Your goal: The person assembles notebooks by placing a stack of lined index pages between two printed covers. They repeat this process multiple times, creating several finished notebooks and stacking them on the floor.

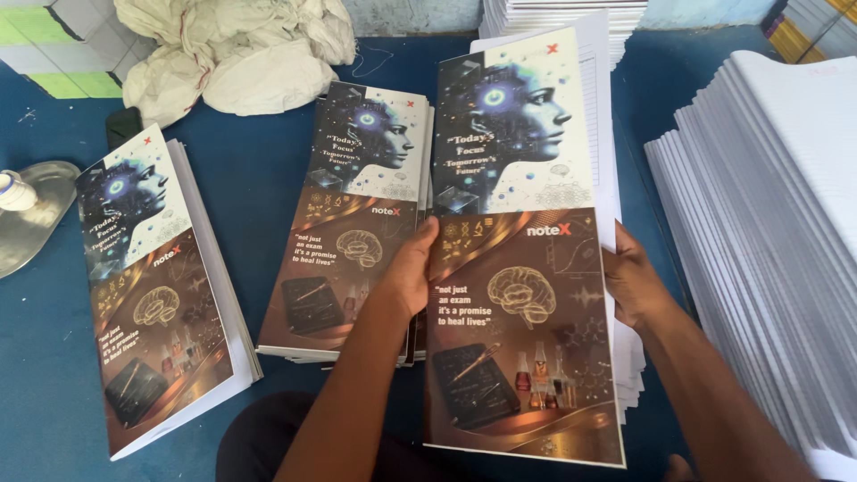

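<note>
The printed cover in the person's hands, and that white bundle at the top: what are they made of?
The printed cover looks like glossy coated paper or thin card: light sheens across its dark lower half. The white bundle seems cloth or woven sacking, matte, crumpled in soft folds.

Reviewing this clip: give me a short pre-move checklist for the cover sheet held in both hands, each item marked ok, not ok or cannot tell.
1. Left hand grips the left edge of the printed cover sheet: ok.
2. Right hand grips its right edge: ok.
3. Cover lies flat, with no visible crease: ok.
4. Cover squared with the white page stack beneath it: not ok, pages show past the top and right edges.
5. Middle pile of covered booklets apart from the held cover: not ok, the cover overlaps that pile's right edge.
6. Number of sheets in the grip: cannot tell.
</note>
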